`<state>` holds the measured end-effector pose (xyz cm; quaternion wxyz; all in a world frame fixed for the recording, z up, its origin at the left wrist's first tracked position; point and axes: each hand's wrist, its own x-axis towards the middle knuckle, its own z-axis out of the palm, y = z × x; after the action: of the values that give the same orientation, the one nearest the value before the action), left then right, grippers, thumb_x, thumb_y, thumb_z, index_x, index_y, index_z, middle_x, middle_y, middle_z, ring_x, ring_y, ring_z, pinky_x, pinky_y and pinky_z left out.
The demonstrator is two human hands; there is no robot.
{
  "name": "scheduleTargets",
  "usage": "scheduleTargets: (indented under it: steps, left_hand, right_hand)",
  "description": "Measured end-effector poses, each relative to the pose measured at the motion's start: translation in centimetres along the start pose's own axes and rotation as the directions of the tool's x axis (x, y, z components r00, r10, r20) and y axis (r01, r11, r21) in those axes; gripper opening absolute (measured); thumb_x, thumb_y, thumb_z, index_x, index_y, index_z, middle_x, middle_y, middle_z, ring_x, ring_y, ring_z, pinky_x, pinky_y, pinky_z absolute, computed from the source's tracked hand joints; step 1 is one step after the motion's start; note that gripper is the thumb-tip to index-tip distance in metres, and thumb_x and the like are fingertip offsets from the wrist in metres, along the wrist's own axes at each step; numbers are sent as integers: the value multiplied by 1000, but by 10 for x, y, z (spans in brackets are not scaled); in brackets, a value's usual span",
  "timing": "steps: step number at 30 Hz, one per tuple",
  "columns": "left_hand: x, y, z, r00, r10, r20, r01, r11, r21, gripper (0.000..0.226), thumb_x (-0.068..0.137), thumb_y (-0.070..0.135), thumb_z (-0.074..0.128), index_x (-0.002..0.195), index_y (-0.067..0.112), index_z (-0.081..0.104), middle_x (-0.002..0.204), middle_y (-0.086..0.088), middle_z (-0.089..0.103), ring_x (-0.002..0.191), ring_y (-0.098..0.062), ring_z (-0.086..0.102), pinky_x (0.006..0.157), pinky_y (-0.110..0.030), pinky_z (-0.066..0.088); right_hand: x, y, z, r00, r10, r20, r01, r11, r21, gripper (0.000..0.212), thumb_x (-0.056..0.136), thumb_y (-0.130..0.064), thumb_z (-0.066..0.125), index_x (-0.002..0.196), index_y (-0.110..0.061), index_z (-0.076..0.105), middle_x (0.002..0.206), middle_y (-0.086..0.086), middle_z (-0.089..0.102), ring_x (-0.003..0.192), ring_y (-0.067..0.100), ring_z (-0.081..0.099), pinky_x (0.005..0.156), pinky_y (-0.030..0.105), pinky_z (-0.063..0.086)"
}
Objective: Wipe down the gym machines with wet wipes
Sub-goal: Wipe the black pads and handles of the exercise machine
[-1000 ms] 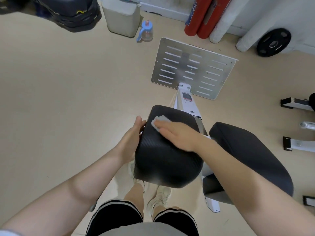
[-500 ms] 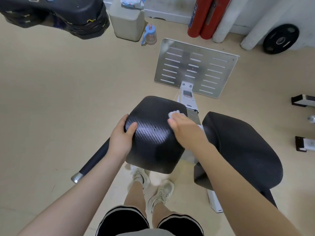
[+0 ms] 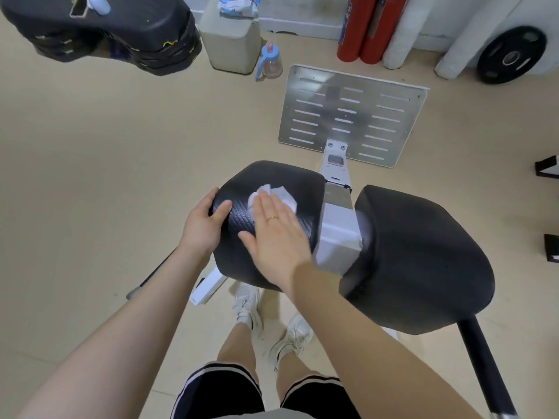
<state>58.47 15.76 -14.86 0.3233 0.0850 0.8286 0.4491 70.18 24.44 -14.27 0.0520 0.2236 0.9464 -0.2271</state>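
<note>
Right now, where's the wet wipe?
In the head view, the wet wipe lies under the right hand's flat fingers, on the left black pad.

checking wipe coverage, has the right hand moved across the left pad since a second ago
Yes. The right hand and wipe have moved across the left pad, from its edge by the white frame toward the left hand.
</note>
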Motion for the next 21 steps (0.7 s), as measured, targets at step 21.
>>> scheduleTargets:
  steps: [21]
  left_hand:
    - [14, -21, -62, 868, -142, 475, 365, 832, -418, 67, 94, 59, 11, 109, 17, 61, 115, -1, 64, 109, -10, 57, 96, -27, 41]
  right_hand:
    - [28, -76, 57, 966, 69, -249, -116, 977, -180, 55, 89, -36, 31, 132, -5, 50, 139, 10, 50, 133, 23, 41, 111, 36, 24]
